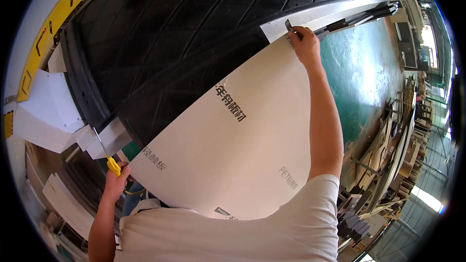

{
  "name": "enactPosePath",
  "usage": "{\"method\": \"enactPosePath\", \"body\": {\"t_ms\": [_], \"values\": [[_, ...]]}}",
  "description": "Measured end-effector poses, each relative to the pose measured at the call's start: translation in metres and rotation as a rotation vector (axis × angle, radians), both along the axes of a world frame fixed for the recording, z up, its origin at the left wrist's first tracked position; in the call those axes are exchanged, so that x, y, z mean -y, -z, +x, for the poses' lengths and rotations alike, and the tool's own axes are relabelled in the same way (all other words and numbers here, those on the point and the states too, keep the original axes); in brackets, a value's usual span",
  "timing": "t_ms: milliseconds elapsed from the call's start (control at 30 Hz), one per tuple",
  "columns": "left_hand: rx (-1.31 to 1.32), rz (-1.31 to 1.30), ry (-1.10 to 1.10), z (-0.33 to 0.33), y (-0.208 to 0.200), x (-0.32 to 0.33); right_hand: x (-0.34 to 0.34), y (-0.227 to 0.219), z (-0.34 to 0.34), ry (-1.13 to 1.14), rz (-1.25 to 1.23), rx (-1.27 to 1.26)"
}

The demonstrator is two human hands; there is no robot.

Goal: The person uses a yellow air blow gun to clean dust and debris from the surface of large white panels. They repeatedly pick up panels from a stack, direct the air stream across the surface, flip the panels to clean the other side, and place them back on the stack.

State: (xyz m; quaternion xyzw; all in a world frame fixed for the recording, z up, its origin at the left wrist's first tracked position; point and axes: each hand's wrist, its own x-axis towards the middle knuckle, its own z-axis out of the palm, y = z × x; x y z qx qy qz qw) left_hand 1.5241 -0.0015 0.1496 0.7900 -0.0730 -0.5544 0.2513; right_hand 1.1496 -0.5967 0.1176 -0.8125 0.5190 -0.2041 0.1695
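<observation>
1. A large white board (252, 150) fills the middle, its long upper-left edge slanting from 8 o'clock to 1 o'clock; dark printing marks its face. Directions here are taken from its centre.
2. At 8 o'clock, the left hand (116, 184) is beside the board's left corner. Its fingers are curled around the yellow handle of a tool (114, 166), whose thin metal rod points toward 11 o'clock. I cannot tell whether the hand also touches the board.
3. At 1 o'clock, the right hand (306, 47) is at the board's far corner, arm stretched out. Thumb and fingers are pinched narrowly on a small dark piece (289, 25); whether they also grip the board cannot be told.
4. The black table (170, 34), crossed by thin lines, spreads at 11 o'clock, along the board's slanting edge. A pale strip (340, 11) runs along the table's side at 1 o'clock.
5. A yellow beam (48, 31) stands at 10 o'clock, shiny green floor (357, 87) lies at 2, and stacked boards (388, 160) are at 3.
6. The person's white shirt (228, 237) is at 6 o'clock.
</observation>
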Motion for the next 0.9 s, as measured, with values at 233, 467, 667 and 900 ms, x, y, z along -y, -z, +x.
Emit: {"method": "enactPosePath", "body": {"t_ms": [233, 467, 667, 900], "values": [[0.014, -0.004, -0.005, 0.0, 0.003, -0.004, 0.004, -0.004, 0.007, -0.062, -0.063, -0.077], [0.022, -0.025, 0.009, 0.006, 0.016, -0.015, -0.043, 0.005, 0.029, -0.243, -0.134, 0.042], [0.034, -0.044, 0.003, 0.001, 0.006, -0.007, -0.12, 0.009, 0.073, -0.458, -0.023, 0.107], [0.0, -0.054, -0.036, 0.005, 0.013, -0.013, -0.012, -0.004, 0.019, 0.007, -0.116, 0.003]]}}
